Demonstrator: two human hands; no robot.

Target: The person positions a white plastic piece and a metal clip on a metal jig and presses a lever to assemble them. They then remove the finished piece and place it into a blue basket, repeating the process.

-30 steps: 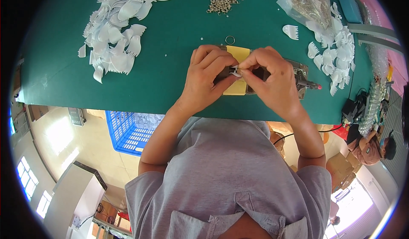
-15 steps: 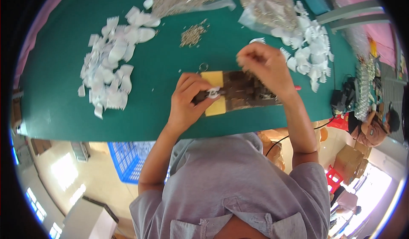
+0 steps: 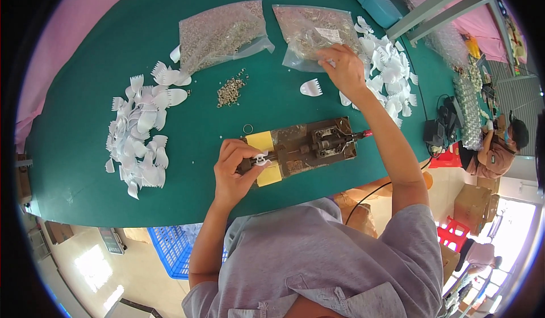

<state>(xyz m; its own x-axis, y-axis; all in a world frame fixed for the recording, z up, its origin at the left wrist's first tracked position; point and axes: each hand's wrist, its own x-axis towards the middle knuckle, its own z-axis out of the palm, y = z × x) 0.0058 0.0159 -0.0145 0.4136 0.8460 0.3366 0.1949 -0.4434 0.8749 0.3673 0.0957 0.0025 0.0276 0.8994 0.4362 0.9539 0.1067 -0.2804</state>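
Note:
My left hand (image 3: 231,170) is closed at the left end of a dark metal fixture (image 3: 298,162). Its thumb and fingertips pinch a small white plastic piece (image 3: 261,159) against the fixture's tip, above a yellow patch (image 3: 260,142). Raised over the near edge of the right clear bag, my right hand (image 3: 345,71) has bent fingers drawn toward the thumb; a pale speck shows there, too small to name. A single white toothed plastic piece (image 3: 311,87) lies below and left of that hand. The fixture carries a toggle clamp (image 3: 330,142) with a red-tipped handle (image 3: 366,133).
White toothed pieces form a left heap (image 3: 139,131) and a right heap (image 3: 392,71). Two clear bags of small metal parts (image 3: 221,37) (image 3: 306,26) lie beyond a loose metal pile (image 3: 231,92). A metal ring (image 3: 247,129) sits behind the fixture; a teal basket (image 3: 374,1) stands far right.
The view has shifted, showing more of the table's far side. My right hand has moved away from the fixture toward the right bag. My left hand stays on the white piece.

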